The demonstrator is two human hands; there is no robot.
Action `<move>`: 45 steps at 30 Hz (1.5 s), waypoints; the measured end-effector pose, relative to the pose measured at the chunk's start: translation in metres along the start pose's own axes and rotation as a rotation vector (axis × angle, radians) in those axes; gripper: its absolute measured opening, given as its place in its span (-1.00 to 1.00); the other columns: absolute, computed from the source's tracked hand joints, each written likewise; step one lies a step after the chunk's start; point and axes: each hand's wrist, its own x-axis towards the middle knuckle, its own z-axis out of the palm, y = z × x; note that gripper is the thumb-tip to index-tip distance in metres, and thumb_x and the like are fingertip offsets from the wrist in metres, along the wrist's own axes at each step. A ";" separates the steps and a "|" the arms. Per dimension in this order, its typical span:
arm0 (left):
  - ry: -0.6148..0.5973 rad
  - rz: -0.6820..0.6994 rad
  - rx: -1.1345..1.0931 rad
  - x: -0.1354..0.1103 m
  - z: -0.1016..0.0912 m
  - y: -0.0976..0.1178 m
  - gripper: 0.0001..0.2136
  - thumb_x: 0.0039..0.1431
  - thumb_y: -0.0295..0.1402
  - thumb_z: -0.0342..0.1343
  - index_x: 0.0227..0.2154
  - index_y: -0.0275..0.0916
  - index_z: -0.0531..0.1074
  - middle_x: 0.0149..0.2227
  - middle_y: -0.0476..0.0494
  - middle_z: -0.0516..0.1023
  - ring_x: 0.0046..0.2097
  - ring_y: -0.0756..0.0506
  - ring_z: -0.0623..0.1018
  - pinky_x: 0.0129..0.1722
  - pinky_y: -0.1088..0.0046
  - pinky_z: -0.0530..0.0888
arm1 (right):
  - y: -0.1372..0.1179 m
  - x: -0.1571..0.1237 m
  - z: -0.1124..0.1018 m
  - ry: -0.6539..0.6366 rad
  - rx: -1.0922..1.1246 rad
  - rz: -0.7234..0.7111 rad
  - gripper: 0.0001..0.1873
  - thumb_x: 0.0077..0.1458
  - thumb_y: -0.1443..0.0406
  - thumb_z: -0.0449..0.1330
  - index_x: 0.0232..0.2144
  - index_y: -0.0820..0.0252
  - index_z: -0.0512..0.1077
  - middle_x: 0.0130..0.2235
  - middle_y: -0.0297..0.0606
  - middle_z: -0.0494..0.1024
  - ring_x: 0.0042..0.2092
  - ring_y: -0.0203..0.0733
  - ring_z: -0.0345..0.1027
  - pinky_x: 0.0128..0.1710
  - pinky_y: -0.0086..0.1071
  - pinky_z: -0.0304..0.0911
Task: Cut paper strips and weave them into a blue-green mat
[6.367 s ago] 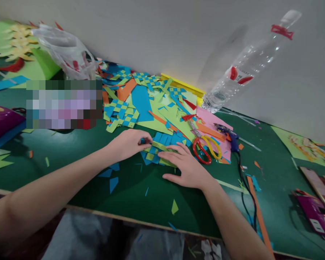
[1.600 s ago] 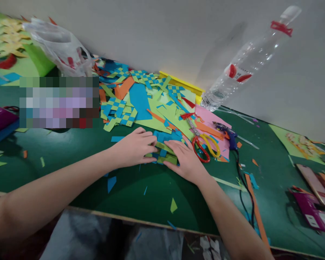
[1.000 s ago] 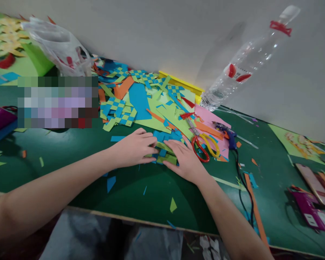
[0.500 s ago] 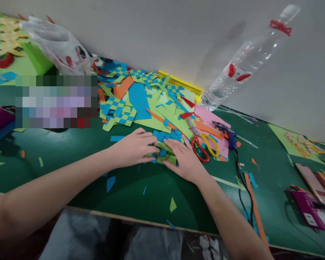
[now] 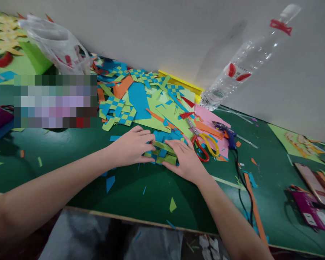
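Observation:
A small weave of blue and green paper strips [image 5: 163,155] lies on the green tabletop between my hands. My left hand [image 5: 134,147] grips its left side, fingers bent over the top and thumb along the near edge. On the right side, my right hand [image 5: 183,159] holds the weave with curled fingers above and the thumb at the lower corner. A green strip [image 5: 164,146] spans the gap between both sets of fingertips. Part of the weave is hidden under the hands. Scissors [image 5: 204,142] with red and yellow handles lie just beyond my right hand.
Finished woven pieces [image 5: 116,110] and loose paper sheets pile up behind my hands. A clear plastic bottle [image 5: 238,68] stands by the wall. Further right are a glue gun [image 5: 229,135] with a black cord, a phone [image 5: 312,182] and a purple pouch [image 5: 311,209].
My left hand has shifted slightly left and up, showing a little more of the weave. The right hand's fingers are slightly more curled.

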 end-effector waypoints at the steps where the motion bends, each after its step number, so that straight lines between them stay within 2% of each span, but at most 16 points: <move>1: 0.003 -0.001 0.002 0.000 0.000 0.000 -0.74 0.10 -0.10 0.20 -0.33 -0.20 0.53 -0.29 -0.07 0.47 -0.23 -0.09 0.41 -0.20 0.33 0.19 | 0.000 0.000 0.000 0.003 -0.003 -0.001 -0.40 0.19 0.04 0.08 0.18 0.21 0.16 0.07 -0.11 0.46 0.15 -0.01 0.25 0.30 0.07 -0.23; 6: 0.014 -0.011 0.012 0.000 -0.002 0.000 -0.74 0.09 -0.10 0.22 -0.35 -0.21 0.53 -0.30 -0.07 0.47 -0.23 -0.09 0.42 -0.20 0.34 0.20 | 0.000 0.000 0.001 0.039 -0.008 -0.010 -0.37 0.16 0.04 0.11 0.19 0.18 0.12 0.09 -0.12 0.44 0.14 0.00 0.26 0.27 0.04 -0.16; 10: 0.012 -0.024 0.016 0.000 -0.002 0.001 -0.72 0.09 -0.09 0.21 -0.30 -0.22 0.52 -0.27 -0.09 0.48 -0.21 -0.10 0.42 -0.20 0.33 0.21 | -0.002 0.001 -0.003 0.188 -0.011 -0.023 -0.36 0.11 0.03 0.18 0.14 0.19 0.16 0.06 -0.08 0.46 0.10 0.00 0.30 0.21 0.01 -0.04; 12: 0.002 -0.036 0.011 0.001 -0.001 0.001 -0.70 0.08 -0.09 0.22 -0.27 -0.22 0.52 -0.26 -0.09 0.48 -0.20 -0.11 0.43 -0.19 0.33 0.21 | -0.003 0.000 -0.006 0.311 0.004 -0.036 -0.56 0.09 0.08 0.21 -0.06 0.16 0.29 -0.10 -0.13 0.55 -0.04 -0.05 0.39 0.10 -0.05 0.11; 14: -0.012 -0.046 0.001 0.001 -0.001 0.000 -0.69 0.08 -0.08 0.22 -0.26 -0.22 0.52 -0.26 -0.08 0.48 -0.20 -0.10 0.43 -0.20 0.33 0.21 | -0.003 -0.001 -0.009 0.387 0.025 -0.085 -0.82 0.09 0.17 0.23 -0.37 0.10 0.31 -0.33 -0.29 0.57 -0.25 -0.17 0.43 -0.02 -0.14 0.19; 16: -0.024 -0.048 -0.008 0.001 0.000 0.000 -0.69 0.08 -0.08 0.21 -0.25 -0.21 0.52 -0.27 -0.06 0.48 -0.21 -0.10 0.43 -0.20 0.33 0.21 | -0.003 -0.001 -0.010 0.377 0.030 -0.158 -0.72 0.10 0.25 0.22 -0.56 0.10 0.21 -0.47 -0.40 0.55 -0.38 -0.26 0.40 -0.07 -0.18 0.20; 19: -0.028 -0.045 -0.012 0.000 0.000 0.000 -0.71 0.08 -0.09 0.21 -0.25 -0.19 0.52 -0.26 -0.05 0.48 -0.21 -0.09 0.42 -0.20 0.33 0.20 | -0.002 -0.001 -0.009 0.313 0.006 -0.232 -0.68 0.10 0.28 0.21 -0.61 0.12 0.20 -0.50 -0.42 0.58 -0.42 -0.29 0.41 -0.08 -0.20 0.21; 28: -0.032 -0.047 -0.013 0.001 0.000 0.001 -0.72 0.10 -0.11 0.20 -0.24 -0.20 0.53 -0.26 -0.06 0.47 -0.19 -0.09 0.42 -0.18 0.33 0.21 | 0.000 0.000 -0.005 0.245 -0.030 -0.205 -0.81 0.14 0.29 0.17 -0.52 0.13 0.35 -0.32 -0.32 0.65 -0.33 -0.24 0.46 -0.04 -0.17 0.21; 33: -0.040 -0.054 -0.020 0.001 -0.001 0.001 -0.72 0.13 -0.10 0.17 -0.23 -0.20 0.51 -0.24 -0.09 0.49 -0.18 -0.10 0.43 -0.17 0.34 0.21 | 0.000 -0.002 -0.006 0.228 -0.027 -0.108 -0.81 0.19 0.29 0.12 -0.49 0.09 0.38 -0.32 -0.35 0.64 -0.31 -0.22 0.45 -0.03 -0.17 0.19; 36: -0.042 -0.054 -0.021 0.001 -0.001 0.001 -0.71 0.14 -0.09 0.15 -0.23 -0.20 0.50 -0.23 -0.09 0.49 -0.19 -0.10 0.43 -0.17 0.33 0.21 | 0.000 -0.002 -0.006 0.258 -0.030 -0.014 -0.89 0.19 0.23 0.11 -0.33 0.09 0.41 -0.24 -0.28 0.62 -0.20 -0.15 0.43 -0.02 -0.16 0.17; 38: -0.034 -0.049 -0.022 0.001 0.000 0.001 -0.72 0.15 -0.09 0.15 -0.23 -0.20 0.50 -0.23 -0.09 0.49 -0.19 -0.10 0.44 -0.17 0.32 0.21 | 0.001 -0.001 -0.005 0.235 -0.035 0.032 -0.73 0.18 0.14 0.12 -0.13 0.14 0.39 -0.09 -0.17 0.57 -0.04 -0.06 0.38 0.05 -0.12 0.14; 41: -0.022 -0.039 -0.015 0.000 0.000 0.001 -0.72 0.15 -0.10 0.15 -0.23 -0.20 0.50 -0.23 -0.10 0.48 -0.18 -0.11 0.44 -0.16 0.32 0.21 | 0.003 0.000 -0.001 0.133 -0.045 0.061 -0.42 0.16 0.02 0.12 0.12 0.22 0.22 0.09 -0.06 0.45 0.13 0.04 0.25 0.19 -0.01 -0.02; 45: -0.023 -0.037 -0.004 0.000 0.001 0.001 -0.72 0.15 -0.10 0.16 -0.25 -0.21 0.50 -0.23 -0.11 0.48 -0.18 -0.11 0.44 -0.16 0.33 0.21 | 0.004 0.000 0.004 0.040 -0.049 0.071 -0.36 0.18 0.00 0.08 0.19 0.21 0.13 0.14 -0.06 0.40 0.20 0.03 0.18 0.27 0.07 -0.19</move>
